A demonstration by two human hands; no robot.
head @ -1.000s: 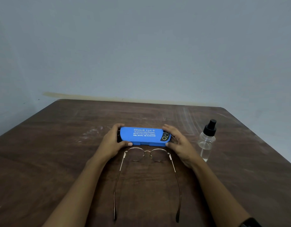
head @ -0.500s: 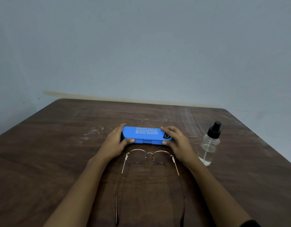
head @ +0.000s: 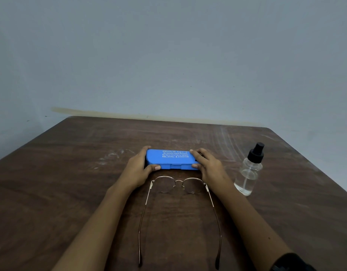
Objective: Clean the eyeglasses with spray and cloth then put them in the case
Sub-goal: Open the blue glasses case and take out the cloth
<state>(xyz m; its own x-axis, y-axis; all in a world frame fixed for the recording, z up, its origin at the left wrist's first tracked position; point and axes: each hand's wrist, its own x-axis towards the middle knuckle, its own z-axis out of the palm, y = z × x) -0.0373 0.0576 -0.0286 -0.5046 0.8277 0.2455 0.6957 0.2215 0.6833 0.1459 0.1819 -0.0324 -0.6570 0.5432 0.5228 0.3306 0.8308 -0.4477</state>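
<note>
A dark wooden table (head: 67, 188) fills the lower half of the frame, with a plain grey-blue wall (head: 168, 55) behind it. At right centre a spray bottle (head: 248, 173) stands upright, near the right forearm but apart from it. A dark sleeve edge (head: 290, 261) shows on the right arm in the lower right corner. The eyeglasses (head: 178, 185) lie just in front of the case (head: 171, 159), between the two forearms, near it but not touching.

The table surface is worn, with pale scuffs and streaks. The bottle is clear and round-shouldered, with a black pump top. The eyeglasses have thin metal rims, roundish lenses and slim temples. The case is a flat, bright blue box with rounded corners and white print on its lid.

The case lies closed at frame centre, long axis running left to right. The left hand (head: 137, 171) grips its left end, thumb on the front edge; the right hand (head: 209, 167) grips the right end, fingers over the top. The eyeglasses are unfolded: lenses toward the case, temples pointing to the lower edge
</note>
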